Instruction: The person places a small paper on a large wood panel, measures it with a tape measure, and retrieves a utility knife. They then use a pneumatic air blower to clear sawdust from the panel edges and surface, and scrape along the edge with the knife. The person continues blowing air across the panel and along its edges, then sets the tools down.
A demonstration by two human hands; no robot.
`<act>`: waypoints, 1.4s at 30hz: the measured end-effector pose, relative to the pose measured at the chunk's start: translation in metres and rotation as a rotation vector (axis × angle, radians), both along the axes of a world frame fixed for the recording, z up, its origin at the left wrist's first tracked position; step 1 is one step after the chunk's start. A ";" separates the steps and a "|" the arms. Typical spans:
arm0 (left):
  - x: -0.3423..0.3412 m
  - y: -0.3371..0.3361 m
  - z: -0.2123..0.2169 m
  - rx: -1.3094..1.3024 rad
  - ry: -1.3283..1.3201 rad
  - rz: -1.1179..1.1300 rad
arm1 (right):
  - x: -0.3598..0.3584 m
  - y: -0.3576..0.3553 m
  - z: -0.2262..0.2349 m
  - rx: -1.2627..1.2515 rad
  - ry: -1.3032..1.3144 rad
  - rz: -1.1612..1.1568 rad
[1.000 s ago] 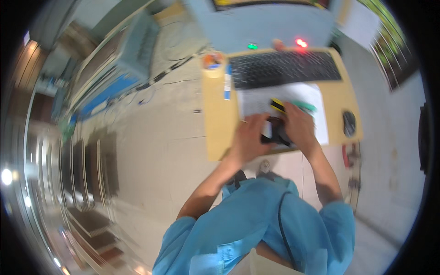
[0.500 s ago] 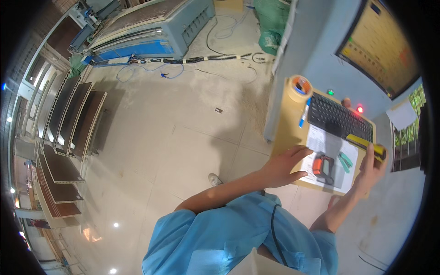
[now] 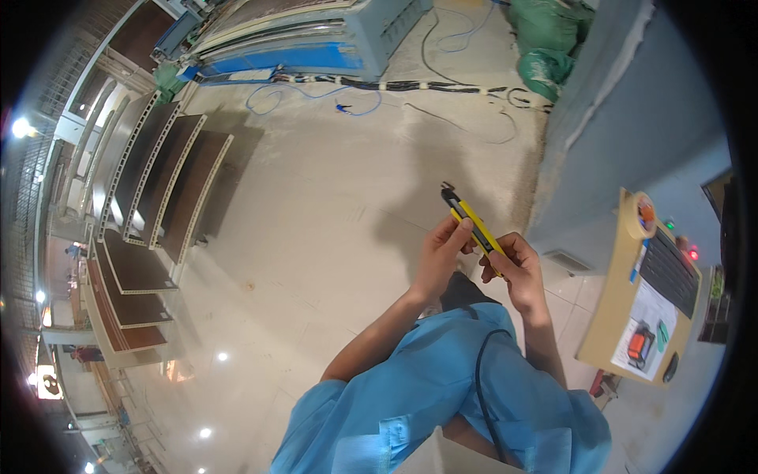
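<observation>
While both hands are out front, well left of the table (image 3: 606, 312), they share the cutter (image 3: 478, 226) — yellow/blk, slanted, dark tip pointing up-left, in the air over the floor (image 3: 316, 237). L hand (image 3: 437, 254) is closed, thumb & fingers pinching it approx. mid-body; R hand (image 3: 519, 275) is curled, thumb & fingers gripping the lower end. On the table: tape roll (image 3: 636, 217) at top corner, keyboard (image 3: 669, 271) along R edge, paper (image 3: 649, 304) toward bottom edge w/ orange/blk gadget (image 3: 640, 345) & green stapler (image 3: 662, 336) — mouse (image 3: 671, 367) nr bottom R corner.
</observation>
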State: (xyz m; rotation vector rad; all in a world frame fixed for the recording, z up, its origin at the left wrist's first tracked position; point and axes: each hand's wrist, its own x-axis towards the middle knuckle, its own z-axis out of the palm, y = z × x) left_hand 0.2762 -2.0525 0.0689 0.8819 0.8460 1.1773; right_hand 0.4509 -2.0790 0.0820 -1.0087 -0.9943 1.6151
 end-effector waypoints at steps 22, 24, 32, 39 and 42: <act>-0.403 0.141 -0.340 -1.131 0.002 1.012 | -0.295 0.545 -0.022 -0.094 0.194 0.381; -0.401 0.099 -0.357 -1.331 0.093 0.889 | -0.315 0.589 -0.034 -0.171 0.206 0.359; -0.470 0.293 -0.397 -1.269 0.636 0.173 | -0.415 0.792 -0.066 -0.445 0.412 0.228; -0.662 0.654 -0.352 -0.659 0.686 0.383 | -0.482 0.964 -0.044 0.118 -0.138 0.087; -0.736 0.815 -0.281 -0.434 0.286 0.684 | -0.510 1.035 -0.052 0.169 -0.339 0.042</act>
